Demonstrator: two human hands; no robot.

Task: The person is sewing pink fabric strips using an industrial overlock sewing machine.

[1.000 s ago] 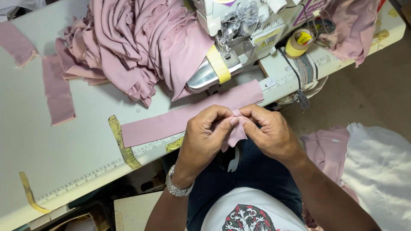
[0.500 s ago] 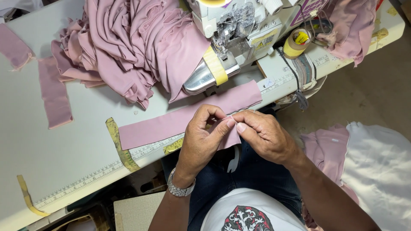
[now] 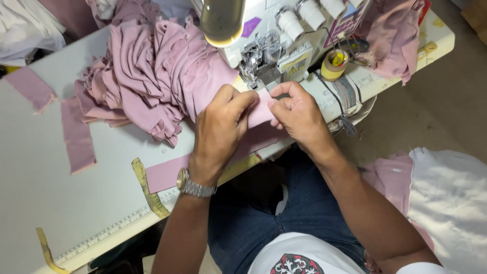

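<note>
Left hand (image 3: 219, 129) and right hand (image 3: 299, 114) both pinch the pink strip (image 3: 261, 112) just before the sewing machine (image 3: 284, 45); fabric pile (image 3: 152, 76) lies left on table (image 3: 50, 198).

A: State the position of the hands.
B: The left hand (image 3: 219, 128) and the right hand (image 3: 299, 115) both pinch a small pink fabric piece (image 3: 261, 112), held just in front of the sewing machine (image 3: 274, 48).

A: State what lies under the hands.
B: A long pink strip (image 3: 167, 173) rests on the white table (image 3: 45, 198), partly covered by the left hand.

A: List the adjacent items.
B: A heap of pink fabric (image 3: 152, 76) sits left of the machine. A roll of yellow tape (image 3: 334, 65) stands to its right.
</note>
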